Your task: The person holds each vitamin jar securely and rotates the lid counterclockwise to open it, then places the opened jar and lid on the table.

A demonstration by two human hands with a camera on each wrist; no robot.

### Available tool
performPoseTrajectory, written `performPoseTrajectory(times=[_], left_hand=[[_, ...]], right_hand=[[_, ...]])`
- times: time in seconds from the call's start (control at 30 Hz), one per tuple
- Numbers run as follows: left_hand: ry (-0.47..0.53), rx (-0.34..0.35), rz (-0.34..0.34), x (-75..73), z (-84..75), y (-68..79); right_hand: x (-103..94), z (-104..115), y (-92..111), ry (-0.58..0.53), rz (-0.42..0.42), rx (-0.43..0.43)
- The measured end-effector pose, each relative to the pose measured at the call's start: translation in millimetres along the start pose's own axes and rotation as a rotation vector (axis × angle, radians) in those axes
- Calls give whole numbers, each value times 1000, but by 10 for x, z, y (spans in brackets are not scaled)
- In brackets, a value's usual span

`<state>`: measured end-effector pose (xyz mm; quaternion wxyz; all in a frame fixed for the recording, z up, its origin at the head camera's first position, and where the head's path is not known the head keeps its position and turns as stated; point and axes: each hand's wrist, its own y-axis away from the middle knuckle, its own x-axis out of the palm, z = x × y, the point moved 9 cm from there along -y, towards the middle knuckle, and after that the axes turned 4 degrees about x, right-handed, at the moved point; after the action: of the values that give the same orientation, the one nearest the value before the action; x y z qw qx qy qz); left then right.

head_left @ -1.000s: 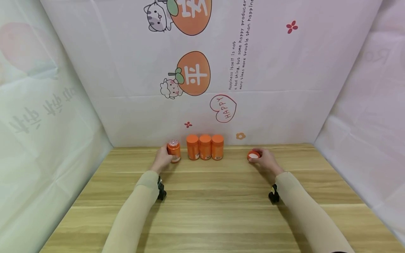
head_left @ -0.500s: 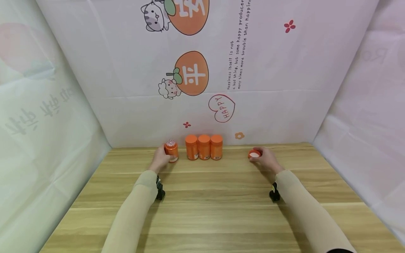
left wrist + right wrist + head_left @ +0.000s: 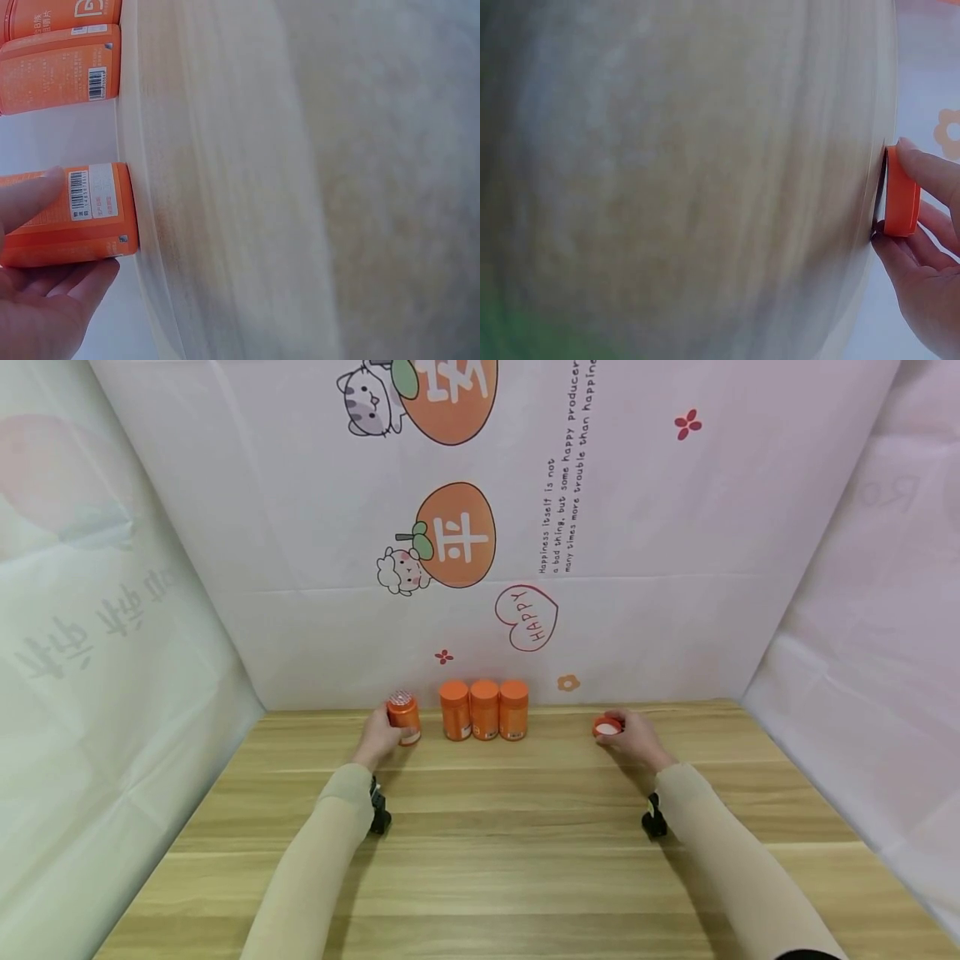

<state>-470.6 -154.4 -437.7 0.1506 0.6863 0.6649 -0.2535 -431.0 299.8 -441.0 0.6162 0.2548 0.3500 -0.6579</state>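
Note:
My left hand [image 3: 377, 737] grips an orange bottle [image 3: 406, 717] by its side, thumb on the near face and fingers round the far side. The bottle stands upright at the back of the table, its capless top showing a patterned silvery seal. In the left wrist view, a barcode label [image 3: 93, 193] shows low on the bottle [image 3: 67, 238]. Further right, my right hand [image 3: 636, 737] pinches an orange lid [image 3: 607, 727] between thumb and fingers, its white inside facing up. The right wrist view has the lid [image 3: 901, 196] edge-on, right at the tabletop.
Three capped orange bottles [image 3: 484, 712] stand side by side between my hands, close to the printed white back wall [image 3: 645, 610]. The wood-grain table [image 3: 517, 852] reaches towards me, with white sheets along its left and right sides.
The lid in my right hand has shifted slightly to the right. My left hand and its bottle have moved a little left, away from the three bottles.

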Motion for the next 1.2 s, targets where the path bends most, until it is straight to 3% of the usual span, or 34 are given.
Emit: performPoseTrajectory(times=[1.2], left_hand=[[-113, -1, -15, -32, -33, 49]], right_hand=[[21, -94, -48, 50, 28, 4]])
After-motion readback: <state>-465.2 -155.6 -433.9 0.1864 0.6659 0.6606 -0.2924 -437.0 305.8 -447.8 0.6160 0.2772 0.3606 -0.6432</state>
